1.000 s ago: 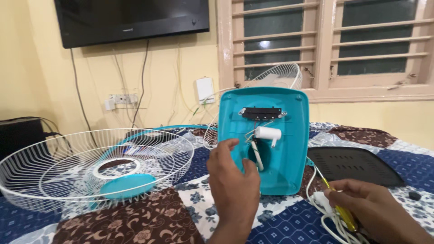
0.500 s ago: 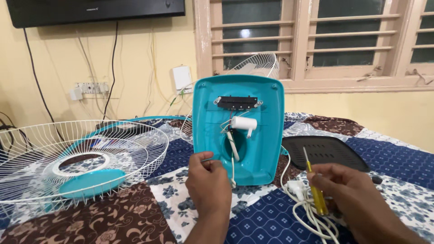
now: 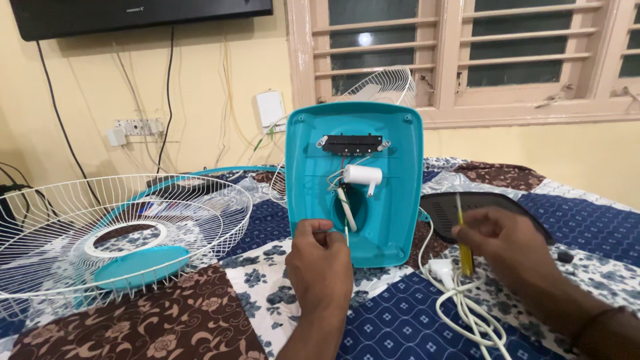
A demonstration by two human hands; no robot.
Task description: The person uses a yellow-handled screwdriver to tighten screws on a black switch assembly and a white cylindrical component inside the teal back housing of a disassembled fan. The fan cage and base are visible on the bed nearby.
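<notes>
While upright, housing point(image 3: 393, 200) (wire point(image 3: 347, 235), left hand point(image 3: 320, 267))

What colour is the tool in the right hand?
Yellow: the screwdriver in the right hand, head view.

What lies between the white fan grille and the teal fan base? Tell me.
In the head view, only patterned bedspread separates the white fan grille from the teal fan base.

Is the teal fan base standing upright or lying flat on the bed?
Upright. The teal fan base stands on its lower edge on the patterned bedspread, its open inner side with the white capacitor facing the camera.
</notes>
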